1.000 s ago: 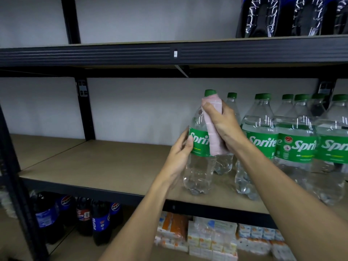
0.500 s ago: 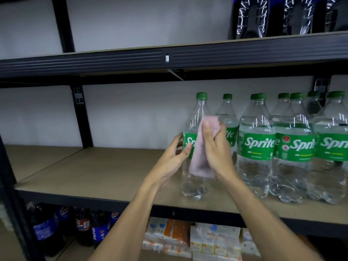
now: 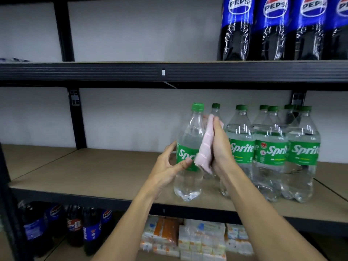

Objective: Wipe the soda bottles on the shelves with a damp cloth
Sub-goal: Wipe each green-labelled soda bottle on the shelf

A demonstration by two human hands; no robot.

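A clear Sprite bottle [image 3: 190,140] with a green cap and green label stands at the front of the middle shelf [image 3: 94,172]. My left hand [image 3: 169,164] grips it at the label, thumb across the front. My right hand [image 3: 219,146] holds a folded pale pink cloth [image 3: 206,146] flat against the bottle's right side, from shoulder to label. Several more Sprite bottles [image 3: 269,151] stand packed together just to the right.
Pepsi bottles [image 3: 273,29] line the upper shelf at the right. Below, dark Pepsi bottles [image 3: 75,227] stand at the left beside stacked white and orange packets [image 3: 188,238]. Black uprights [image 3: 75,117] frame the rack. The middle shelf's left part is bare board.
The cloth went from the bottle's neck down over the label, then round to the right side. The view tilted up, bringing the upper Pepsi bottles into sight.
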